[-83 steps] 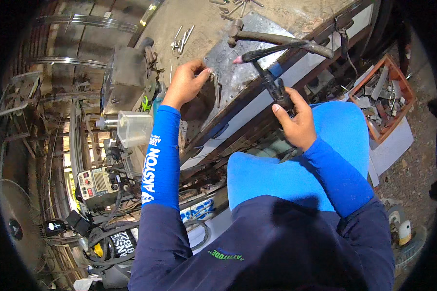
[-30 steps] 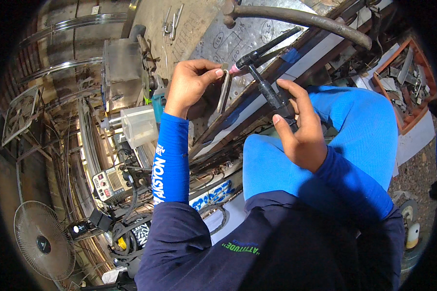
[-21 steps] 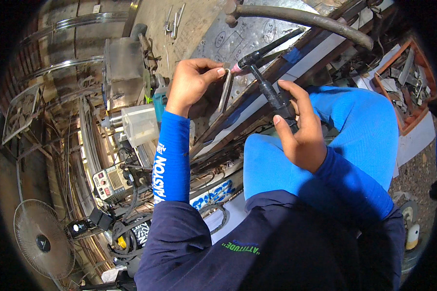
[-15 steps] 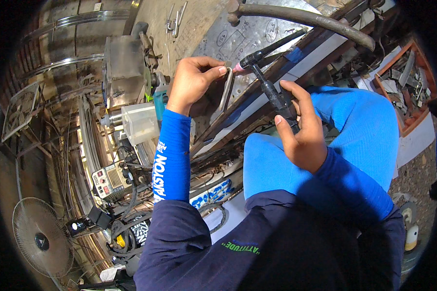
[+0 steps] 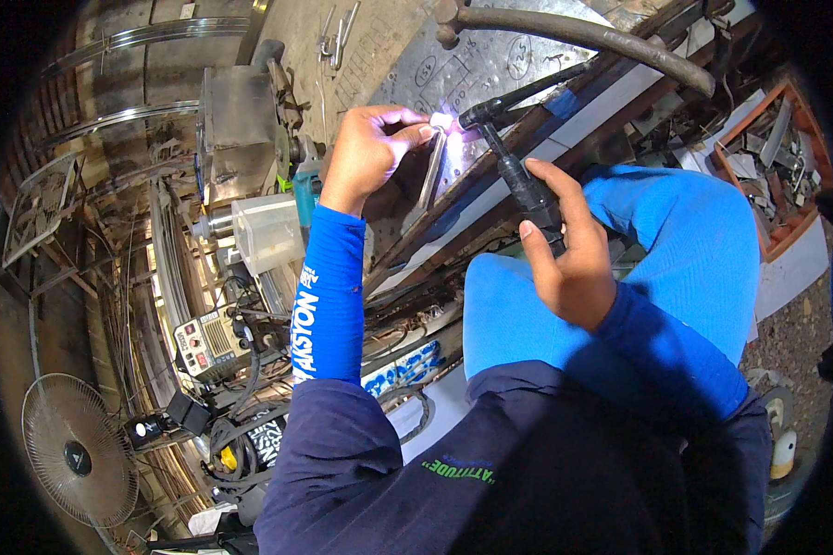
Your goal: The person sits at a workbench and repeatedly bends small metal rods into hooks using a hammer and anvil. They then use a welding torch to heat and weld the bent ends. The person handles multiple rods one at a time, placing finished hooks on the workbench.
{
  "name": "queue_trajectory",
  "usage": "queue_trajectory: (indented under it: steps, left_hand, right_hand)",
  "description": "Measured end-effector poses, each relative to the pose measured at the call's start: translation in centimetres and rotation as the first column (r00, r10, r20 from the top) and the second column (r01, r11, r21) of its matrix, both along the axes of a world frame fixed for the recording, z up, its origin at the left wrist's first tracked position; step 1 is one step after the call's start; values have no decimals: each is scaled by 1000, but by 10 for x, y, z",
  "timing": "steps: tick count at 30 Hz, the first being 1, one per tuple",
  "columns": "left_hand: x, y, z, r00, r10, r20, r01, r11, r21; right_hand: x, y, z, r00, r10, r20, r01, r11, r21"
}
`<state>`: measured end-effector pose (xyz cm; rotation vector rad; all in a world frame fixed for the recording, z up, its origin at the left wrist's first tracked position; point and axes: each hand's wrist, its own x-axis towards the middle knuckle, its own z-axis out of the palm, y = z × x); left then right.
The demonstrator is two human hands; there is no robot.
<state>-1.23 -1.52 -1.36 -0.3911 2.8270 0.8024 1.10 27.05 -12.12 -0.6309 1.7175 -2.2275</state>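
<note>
My left hand [image 5: 363, 159] pinches a thin, bent metal strip [image 5: 430, 176] between thumb and forefinger, at its upper end. The strip slants down over the edge of the bench. My right hand [image 5: 569, 254] grips a black TIG welding torch [image 5: 523, 180] by its handle. The torch head points left at the strip's upper end, close to my left fingertips. A bright white-violet arc [image 5: 443, 121] burns there, and its glare hides the nozzle and the exact joint. Both hands are bare.
A hammer [image 5: 574, 30] lies across a marked metal sheet [image 5: 405, 92] on the bench. To the left are an angle grinder [image 5: 304, 194], a clear plastic bin [image 5: 267, 233], a welding machine [image 5: 211, 345] and a fan [image 5: 80, 455]. A scrap tray [image 5: 810, 134] is at right.
A bright arc has lit at the torch tip, where only the pink nozzle showed before. The torch and my right hand have shifted slightly; my left hand stays nearly in place.
</note>
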Motion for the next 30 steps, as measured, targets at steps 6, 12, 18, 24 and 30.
queue_trajectory:
  steps: [6,12,18,24,30]
  left_hand:
    - [-1,4,0,996,80,38,-83,993,81]
    - [0,-3,-6,987,155,46,-161,974,161]
    - [0,2,-2,987,156,45,-161,978,131]
    - [-5,0,-2,982,167,92,-178,977,120]
    - [-33,-24,20,975,211,66,-219,961,169]
  right_hand:
    - [7,-1,0,966,63,251,-48,997,-65]
    - [3,-5,-2,987,-69,145,81,994,-73]
    - [0,2,-3,976,19,216,-2,997,-78]
    - [-5,2,-3,988,-59,141,68,996,-60]
    - [-8,6,0,983,-73,167,83,995,-57]
